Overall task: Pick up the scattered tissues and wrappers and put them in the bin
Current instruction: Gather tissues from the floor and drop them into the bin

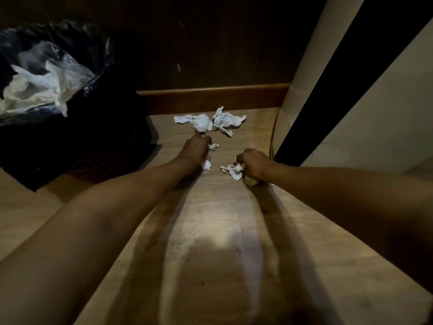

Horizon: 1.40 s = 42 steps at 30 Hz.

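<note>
— Where are your hands?

— Both are down on the wooden floor [215, 231]. My left grip [195, 150] is curled closed around a crumpled white tissue [207, 160], which spills out on its right side. My right grip [254, 164] is a fist too, clenched on a wad of tissue [235, 171] that pokes out to its left and under the palm.

— What's left on the floor?

— Two crumpled tissues lying side by side, touching, just beyond my left grip, near the skirting board [210, 96]. The left tissue [196, 121] almost meets my left fingertips; the right tissue [226, 121] lies a little farther off, far from my right grip.

— And the bin?

— The bin [77, 127] stands at far left, lined with a black bag [98, 50], well apart from both grips. White tissues and clear plastic [42, 80] already lie in its mouth.

— Anything on the right?

— A pale wall edge [304, 73] and a dark gap beside it, close to my right grip
</note>
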Each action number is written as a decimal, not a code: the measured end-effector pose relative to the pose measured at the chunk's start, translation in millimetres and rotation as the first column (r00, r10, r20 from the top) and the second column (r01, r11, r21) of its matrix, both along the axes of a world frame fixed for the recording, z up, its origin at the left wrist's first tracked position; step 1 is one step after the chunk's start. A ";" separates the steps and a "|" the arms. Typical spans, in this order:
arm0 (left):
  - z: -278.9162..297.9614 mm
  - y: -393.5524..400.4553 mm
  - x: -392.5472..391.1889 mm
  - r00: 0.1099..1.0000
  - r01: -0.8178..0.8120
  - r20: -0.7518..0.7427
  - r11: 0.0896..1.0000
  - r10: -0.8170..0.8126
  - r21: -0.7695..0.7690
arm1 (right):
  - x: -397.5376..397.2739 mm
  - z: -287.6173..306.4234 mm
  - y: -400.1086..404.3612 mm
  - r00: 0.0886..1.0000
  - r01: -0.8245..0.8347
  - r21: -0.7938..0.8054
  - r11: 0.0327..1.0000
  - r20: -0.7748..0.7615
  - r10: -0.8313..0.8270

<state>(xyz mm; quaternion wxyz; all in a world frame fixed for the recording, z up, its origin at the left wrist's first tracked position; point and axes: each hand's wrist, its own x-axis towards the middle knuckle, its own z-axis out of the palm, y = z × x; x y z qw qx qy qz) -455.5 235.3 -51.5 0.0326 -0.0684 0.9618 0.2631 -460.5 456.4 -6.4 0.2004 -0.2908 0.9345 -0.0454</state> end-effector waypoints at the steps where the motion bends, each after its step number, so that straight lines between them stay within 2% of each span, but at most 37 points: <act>1: 4.9 4.2 2.7 0.995 -0.095 -0.005 0.977 0.097 0.190 | -0.8 0.3 -0.5 1.000 0.010 -0.005 1.000 -0.003 -0.010; 3: 16.5 10.6 2.3 0.966 -0.237 0.004 0.875 0.259 0.422 | -3.1 -0.3 -1.0 0.999 0.049 -0.016 0.999 0.001 -0.049; 4: 20.6 10.1 -2.3 0.958 -0.257 0.007 0.845 0.287 0.469 | -4.6 -1.5 -1.7 0.997 0.075 -0.023 0.997 0.011 -0.075; 5: 21.4 6.9 -7.3 0.961 -0.248 0.004 0.852 0.277 0.460 | -6.3 -3.2 -2.3 0.994 0.106 -0.027 0.994 0.028 -0.106; 6: 23.2 3.0 -11.7 0.974 -0.200 -0.023 0.903 0.226 0.381 | -7.9 -4.7 -3.7 0.990 0.136 -0.031 0.990 0.044 -0.134; 8: 27.5 -4.6 -17.7 0.996 -0.081 0.046 0.985 0.075 0.153 | -11.7 -7.5 -7.9 0.977 0.201 -0.041 0.979 0.080 -0.198; 9: 27.5 -7.4 -19.9 0.997 -0.034 0.072 0.999 0.033 0.021 | -13.7 -8.9 -10.4 0.968 0.236 -0.052 0.970 0.096 -0.231; 10: 27.4 -7.8 -20.7 0.997 0.004 0.076 0.999 0.000 -0.044 | -14.4 -8.8 -12.2 0.958 0.276 -0.072 0.958 0.102 -0.268; 13: 34.9 -3.0 -10.1 0.996 0.087 0.046 0.985 -0.081 -0.149 | -21.7 -3.3 -16.0 0.915 0.400 -0.152 0.904 0.118 -0.385; 16: 31.5 -5.5 8.2 0.996 0.088 0.027 0.973 -0.084 -0.215 | -30.0 8.2 -14.6 0.885 0.466 -0.197 0.862 0.122 -0.450; 19: 31.1 -9.1 27.4 0.991 0.131 0.046 0.958 -0.123 -0.256 | -28.4 14.8 -8.2 0.909 0.405 -0.077 0.911 0.141 -0.392; 22: 32.8 -16.6 46.3 0.983 0.177 0.093 0.954 -0.159 -0.240 | -14.9 16.8 -3.9 0.954 0.227 0.135 0.965 0.169 -0.248; 25: 35.0 -19.2 70.3 0.981 0.171 0.125 0.965 -0.148 -0.201 | -1.4 12.5 4.5 0.986 0.023 0.281 0.960 0.154 -0.068; 31: 44.6 -10.7 117.4 0.956 0.244 0.211 0.951 -0.204 -0.187 | 24.5 24.0 9.7 0.989 -0.059 0.297 0.953 0.146 0.016; 36: 70.3 -12.1 147.7 0.938 0.278 0.269 0.937 -0.218 -0.210 | 36.9 56.0 -19.9 0.981 -0.026 0.212 0.977 0.192 -0.016; 39: 100.5 -17.0 161.4 0.943 0.276 0.256 0.932 -0.215 -0.236 | 39.4 90.7 -40.8 0.956 0.114 0.043 0.993 0.269 -0.121; 42: 141.6 -22.7 173.9 0.954 0.269 0.201 0.927 -0.221 -0.259 | 43.2 117.2 -61.3 0.923 0.239 -0.100 0.966 0.331 -0.195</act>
